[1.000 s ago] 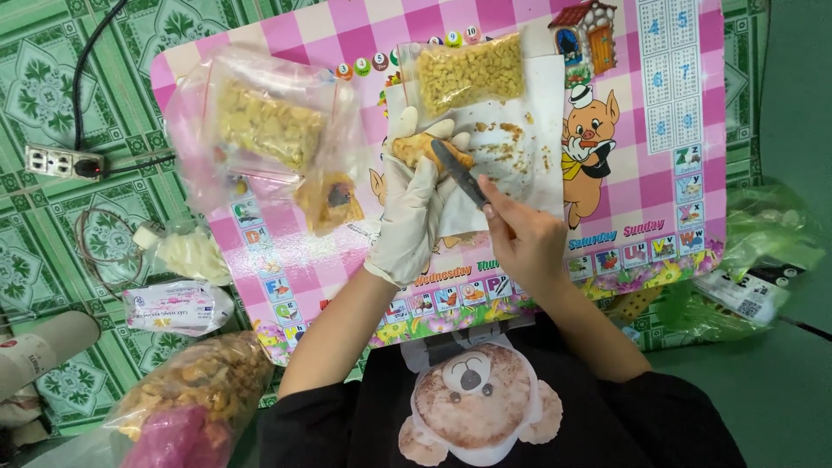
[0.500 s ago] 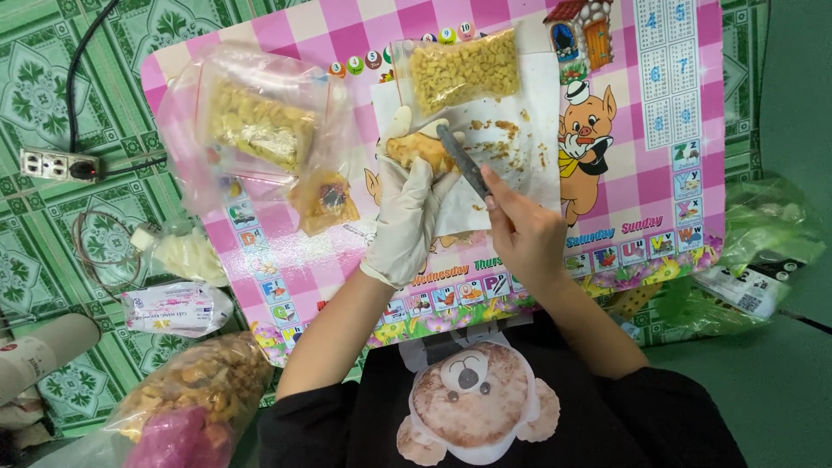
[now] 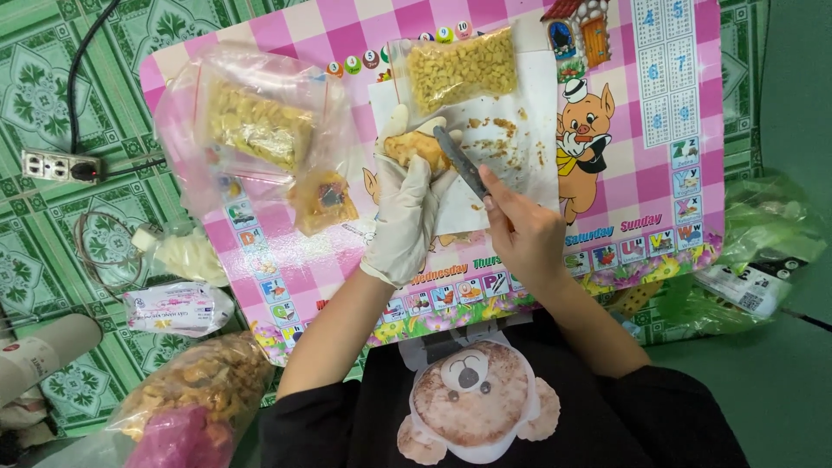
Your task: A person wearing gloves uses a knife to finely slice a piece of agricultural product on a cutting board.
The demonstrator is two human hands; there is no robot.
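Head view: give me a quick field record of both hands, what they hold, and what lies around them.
left hand: gloved left hand holds a brown food piece
right hand: bare right hand grips a knife, blade against the piece
under the work: white paper sheet with crumbs
surface: pink checked mat
behind the work: bag of yellow bits
left of mat: power strip

on the mat [image 3: 607, 251] a paper sheet [image 3: 520, 165] lies near centre. on the sheet, at its 12 o'clock, a bag of pieces [image 3: 459, 69]. at the sheet's 9 o'clock the left hand [image 3: 407, 212] holds a nut [image 3: 416, 149], with the knife [image 3: 459, 160] in the right hand [image 3: 520, 230] at the nut's 3 o'clock. a second bag [image 3: 256, 126] lies at the mat's 10 o'clock. off the mat at 9, a power strip [image 3: 56, 166].
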